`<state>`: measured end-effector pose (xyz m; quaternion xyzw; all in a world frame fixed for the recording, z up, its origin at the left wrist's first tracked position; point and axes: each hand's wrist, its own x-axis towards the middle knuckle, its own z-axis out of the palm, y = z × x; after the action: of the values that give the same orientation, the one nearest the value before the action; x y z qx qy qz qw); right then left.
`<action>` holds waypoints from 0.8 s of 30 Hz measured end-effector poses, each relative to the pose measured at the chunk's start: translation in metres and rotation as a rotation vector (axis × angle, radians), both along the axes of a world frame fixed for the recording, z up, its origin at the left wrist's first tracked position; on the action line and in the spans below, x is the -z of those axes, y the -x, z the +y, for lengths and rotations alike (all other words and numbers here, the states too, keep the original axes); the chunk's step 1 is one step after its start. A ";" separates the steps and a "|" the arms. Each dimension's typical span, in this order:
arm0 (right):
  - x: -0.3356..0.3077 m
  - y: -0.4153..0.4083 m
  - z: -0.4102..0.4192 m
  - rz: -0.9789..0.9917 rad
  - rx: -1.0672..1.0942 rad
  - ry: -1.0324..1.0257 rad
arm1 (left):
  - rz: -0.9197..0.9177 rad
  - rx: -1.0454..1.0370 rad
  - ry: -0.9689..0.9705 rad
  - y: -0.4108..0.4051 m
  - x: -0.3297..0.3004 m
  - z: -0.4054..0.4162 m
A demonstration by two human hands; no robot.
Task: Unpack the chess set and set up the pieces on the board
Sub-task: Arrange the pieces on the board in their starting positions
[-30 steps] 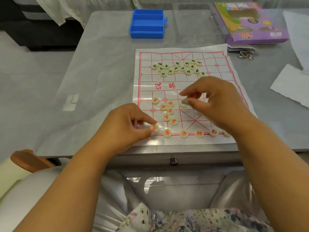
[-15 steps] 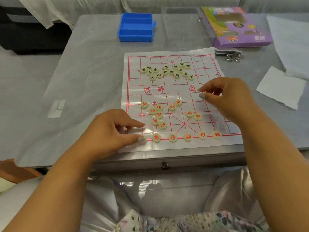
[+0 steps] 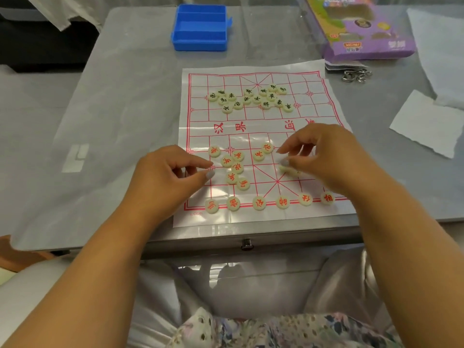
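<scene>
grey table (image 3: 140, 101); right hand (image 3: 324, 156) grip half-open over red pieces (image 3: 286, 169).

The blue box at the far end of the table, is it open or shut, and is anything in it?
Open and empty: the blue box has no lid on, and both compartments show only bare blue floor.

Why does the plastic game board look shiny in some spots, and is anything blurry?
Head view: light glares off the creased plastic board, washing out grid lines near its middle; the glossy table also reflects light; the purple box at the far edge looks soft and stretched by the wide lens.
</scene>
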<state>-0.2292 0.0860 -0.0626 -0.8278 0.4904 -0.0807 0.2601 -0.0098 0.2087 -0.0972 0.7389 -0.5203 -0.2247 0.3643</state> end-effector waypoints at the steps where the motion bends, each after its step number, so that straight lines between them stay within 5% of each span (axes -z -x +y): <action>1: 0.001 -0.002 0.005 0.015 -0.022 0.002 | -0.008 0.007 -0.004 0.001 0.001 0.001; 17: 0.009 -0.042 0.037 0.105 -0.196 0.126 | -0.025 0.017 -0.001 0.008 0.002 0.001; 24: -0.018 0.045 0.006 -0.079 0.030 0.087 | -0.048 -0.008 0.030 0.013 -0.004 -0.003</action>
<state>-0.2742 0.0922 -0.0441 -0.8271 0.4882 -0.1384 0.2418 -0.0224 0.2061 -0.0929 0.7406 -0.5292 -0.1978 0.3637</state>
